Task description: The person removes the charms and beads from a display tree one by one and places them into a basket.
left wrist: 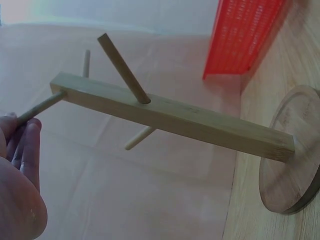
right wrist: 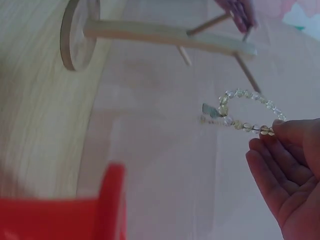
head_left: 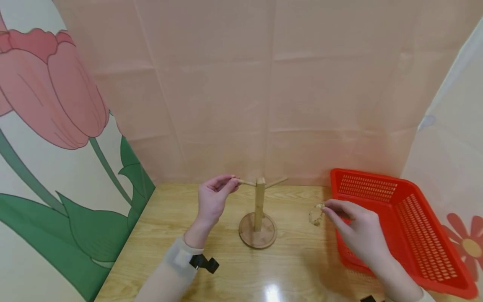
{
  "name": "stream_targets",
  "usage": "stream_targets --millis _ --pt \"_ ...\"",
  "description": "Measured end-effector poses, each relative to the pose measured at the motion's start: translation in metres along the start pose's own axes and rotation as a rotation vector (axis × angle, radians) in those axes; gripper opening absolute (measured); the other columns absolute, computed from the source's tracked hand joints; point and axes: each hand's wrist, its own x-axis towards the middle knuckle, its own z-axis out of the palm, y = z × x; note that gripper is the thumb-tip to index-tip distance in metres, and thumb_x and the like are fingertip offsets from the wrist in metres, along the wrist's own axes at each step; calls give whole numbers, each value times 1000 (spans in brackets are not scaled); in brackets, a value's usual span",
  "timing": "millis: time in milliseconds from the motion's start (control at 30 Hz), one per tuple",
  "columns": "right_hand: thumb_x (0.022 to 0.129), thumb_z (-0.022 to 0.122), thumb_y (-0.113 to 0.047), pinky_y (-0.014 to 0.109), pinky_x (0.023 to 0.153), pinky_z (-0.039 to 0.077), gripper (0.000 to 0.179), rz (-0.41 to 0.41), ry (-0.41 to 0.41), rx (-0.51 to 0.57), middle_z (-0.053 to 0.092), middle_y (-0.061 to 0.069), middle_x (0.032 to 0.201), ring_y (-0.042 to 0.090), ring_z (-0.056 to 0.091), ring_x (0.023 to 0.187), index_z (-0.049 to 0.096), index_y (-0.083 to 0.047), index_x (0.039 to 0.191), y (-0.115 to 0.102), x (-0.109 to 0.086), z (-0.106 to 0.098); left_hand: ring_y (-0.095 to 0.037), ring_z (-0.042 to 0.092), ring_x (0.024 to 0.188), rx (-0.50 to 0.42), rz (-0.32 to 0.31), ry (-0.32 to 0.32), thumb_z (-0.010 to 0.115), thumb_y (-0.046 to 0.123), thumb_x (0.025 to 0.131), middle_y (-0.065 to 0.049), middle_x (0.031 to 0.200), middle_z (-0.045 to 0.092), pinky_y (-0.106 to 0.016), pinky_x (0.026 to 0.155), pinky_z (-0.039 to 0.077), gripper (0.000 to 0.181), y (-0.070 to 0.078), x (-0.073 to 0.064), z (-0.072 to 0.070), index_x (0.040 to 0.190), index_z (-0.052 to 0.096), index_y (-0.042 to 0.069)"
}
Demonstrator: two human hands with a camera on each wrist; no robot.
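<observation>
A wooden peg stand [head_left: 259,205] with a square post, a round base [head_left: 245,235] and several slanting pegs stands upright on the table. My left hand [head_left: 215,197] pinches the end of an upper left peg [left wrist: 42,107] between thumb and fingers. Out to the right of the stand, my right hand [head_left: 354,224] holds up a beaded bracelet [right wrist: 245,126] by one side, between thumb and forefinger. Its clear and yellowish beads hang in a loop, and a small greenish tag-like piece [right wrist: 210,110] dangles from it. No bracelet shows on the pegs.
A red plastic basket [head_left: 392,180] with slotted walls stands at the right, beneath and beside the right forearm. Behind the wooden table [head_left: 298,260] hangs a pinkish cloth backdrop [head_left: 226,105]. A tulip-printed panel [head_left: 56,96] borders the left side.
</observation>
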Motion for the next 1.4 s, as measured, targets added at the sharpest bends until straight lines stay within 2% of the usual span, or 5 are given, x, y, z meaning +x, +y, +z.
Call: stream_targets --millis 300,567,800,967,1400 --pt "89 88 -3 3 68 50 25 176 -39 -75 81 2 95 -19 62 80 82 -15 110 35 -3 -36 -16 78 85 12 -30 -1 74 -8 97 -8 99 81 -33 80 66 23 -2 2 3 111 67 -25" --pt "99 81 -23 12 59 53 23 315 -193 -131 81 9 97 1 70 72 80 -8 116 67 -8 -53 -17 79 84 22 -25 8 75 -7 97 -6 97 81 -33 79 66 19 -2 5 3 109 70 -21" --pt "102 78 -32 16 61 56 29 400 -303 -180 80 10 103 21 73 85 78 -8 119 97 -11 -68 -19 79 86 34 -30 1 75 -6 97 -9 99 81 -33 80 66 23 -2 4 4 110 68 -23" --pt "100 79 -34 21 60 57 32 416 -362 -198 79 10 102 29 72 87 78 -8 119 115 -8 -75 -17 79 88 53 -43 3 75 -4 98 -8 99 81 -34 82 66 25 1 3 2 112 68 -23" --pt "98 82 -27 25 64 58 22 353 -537 -230 79 0 95 15 70 80 82 -8 109 147 2 -96 -18 79 85 61 -38 -6 76 -3 98 -8 98 82 -36 82 66 20 1 3 -1 109 72 -19"
